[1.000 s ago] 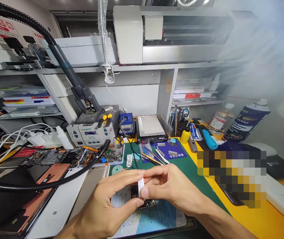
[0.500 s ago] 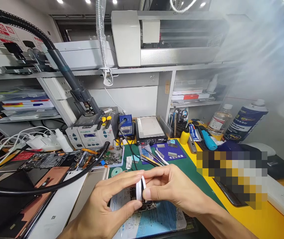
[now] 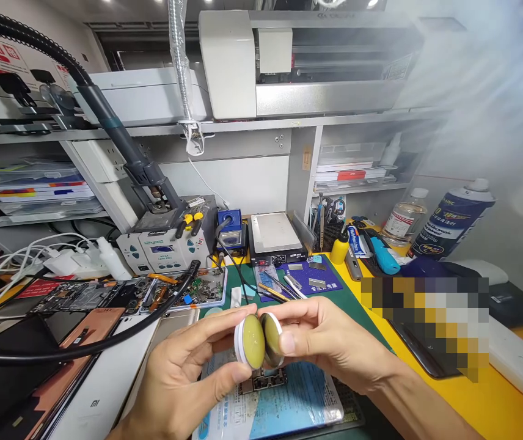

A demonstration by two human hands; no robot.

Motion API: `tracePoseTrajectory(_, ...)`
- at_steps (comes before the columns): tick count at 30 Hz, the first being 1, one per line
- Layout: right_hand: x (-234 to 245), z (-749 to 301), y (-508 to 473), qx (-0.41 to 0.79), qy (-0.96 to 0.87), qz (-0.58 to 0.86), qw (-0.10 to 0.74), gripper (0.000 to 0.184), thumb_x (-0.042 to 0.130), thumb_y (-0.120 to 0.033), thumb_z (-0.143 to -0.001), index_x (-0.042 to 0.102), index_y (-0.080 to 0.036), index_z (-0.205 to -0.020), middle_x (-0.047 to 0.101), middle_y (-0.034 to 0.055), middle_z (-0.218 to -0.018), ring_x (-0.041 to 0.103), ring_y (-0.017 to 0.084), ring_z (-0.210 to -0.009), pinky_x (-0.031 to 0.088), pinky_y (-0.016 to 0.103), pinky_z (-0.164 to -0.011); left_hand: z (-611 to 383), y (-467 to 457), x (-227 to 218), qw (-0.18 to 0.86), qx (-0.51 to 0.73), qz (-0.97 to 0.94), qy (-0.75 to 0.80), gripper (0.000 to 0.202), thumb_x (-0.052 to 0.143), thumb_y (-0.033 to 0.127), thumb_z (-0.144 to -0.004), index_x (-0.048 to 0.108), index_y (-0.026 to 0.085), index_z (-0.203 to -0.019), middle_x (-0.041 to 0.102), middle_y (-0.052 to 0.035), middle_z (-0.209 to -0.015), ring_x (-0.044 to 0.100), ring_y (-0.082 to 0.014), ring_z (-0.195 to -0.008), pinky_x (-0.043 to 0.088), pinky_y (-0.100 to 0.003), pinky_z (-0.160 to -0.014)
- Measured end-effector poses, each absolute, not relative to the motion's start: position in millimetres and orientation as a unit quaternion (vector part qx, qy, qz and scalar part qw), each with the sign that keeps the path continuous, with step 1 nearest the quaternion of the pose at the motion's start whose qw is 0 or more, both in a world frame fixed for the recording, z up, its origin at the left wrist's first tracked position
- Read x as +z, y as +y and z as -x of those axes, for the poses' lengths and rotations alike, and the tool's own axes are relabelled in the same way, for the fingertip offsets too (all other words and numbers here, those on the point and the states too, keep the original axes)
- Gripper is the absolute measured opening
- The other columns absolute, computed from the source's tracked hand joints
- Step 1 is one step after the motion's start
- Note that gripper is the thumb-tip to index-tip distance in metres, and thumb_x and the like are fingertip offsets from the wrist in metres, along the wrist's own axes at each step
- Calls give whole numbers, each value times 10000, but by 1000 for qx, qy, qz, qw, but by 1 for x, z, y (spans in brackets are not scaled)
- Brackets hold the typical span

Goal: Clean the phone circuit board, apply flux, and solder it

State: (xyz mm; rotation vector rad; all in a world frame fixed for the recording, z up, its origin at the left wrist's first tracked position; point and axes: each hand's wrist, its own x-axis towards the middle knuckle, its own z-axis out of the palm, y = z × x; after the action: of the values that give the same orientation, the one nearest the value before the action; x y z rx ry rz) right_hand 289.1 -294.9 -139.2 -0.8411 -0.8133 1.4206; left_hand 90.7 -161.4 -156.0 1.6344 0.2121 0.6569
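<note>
My left hand (image 3: 188,360) grips a small round flux tin (image 3: 249,342) by its rim, thumb below and fingers above. Yellow-green paste fills the tin, which is tilted on edge and faces right. Pinched in my right hand (image 3: 316,336) is the tin's round lid (image 3: 272,340), its inside turned toward the paste. Lid and tin stand close together at the top and apart lower down. Beneath them, partly hidden by my hands, a phone circuit board (image 3: 268,380) lies on a blue and white pad (image 3: 298,403).
Phone parts and a tray of small boards (image 3: 218,287) lie to the left, crossed by a black hose (image 3: 106,351). Tweezers (image 3: 273,292) rest ahead on the green mat (image 3: 362,321). A hot plate (image 3: 276,235) stands behind, with a spray can (image 3: 454,220) at the right.
The lid has come away from the tin and swung to the right with my right hand, and the paste inside shows. The view has shifted slightly.
</note>
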Motion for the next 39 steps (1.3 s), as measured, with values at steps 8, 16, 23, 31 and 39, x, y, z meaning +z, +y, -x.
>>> tracePoseTrajectory(8,-142,-295,-293,679,-300,265,616,459,866,-287,-847,775,-95,-1254,764,109,-1064,749,173,-883,591,319,-915,-95,-173,-143,708,311,-612,166,417,890,321,-790,782,252,-1187,783,-92,-1270,742,-296,-1174,623,-272,-947)
tracePoseTrajectory(16,-139,-298,-291,695,-248,244,629,338,814,-177,-866,777,-23,-1164,758,137,-1063,732,191,-965,611,348,-964,-96,-171,-149,703,300,-623,165,468,868,288,-809,704,214,-1241,745,-135,-1307,713,-310,-1209,599,-332,-989)
tracePoseTrajectory(23,-133,-307,-288,621,-142,302,709,139,729,-92,-901,787,-12,-999,805,184,-1040,784,277,-998,617,395,-996,-90,-127,-147,542,331,-761,131,631,785,264,-886,495,268,-1446,673,-95,-1309,640,-246,-1264,518,-356,-1106)
tracePoseTrajectory(31,-129,-324,-287,617,-93,289,726,285,509,-196,-1047,737,-33,-993,789,223,-1010,789,259,-896,664,339,-788,-65,-127,-166,432,270,-837,198,569,734,335,-932,524,243,-1452,667,-109,-1332,628,-264,-1276,476,-418,-1149)
tracePoseTrajectory(39,-133,-327,-287,635,-69,279,717,250,544,-218,-1013,709,-31,-1035,779,228,-1033,784,259,-878,644,325,-749,-49,-142,-190,342,233,-881,230,542,716,349,-924,543,285,-1434,669,-102,-1352,629,-302,-1269,489,-472,-1121)
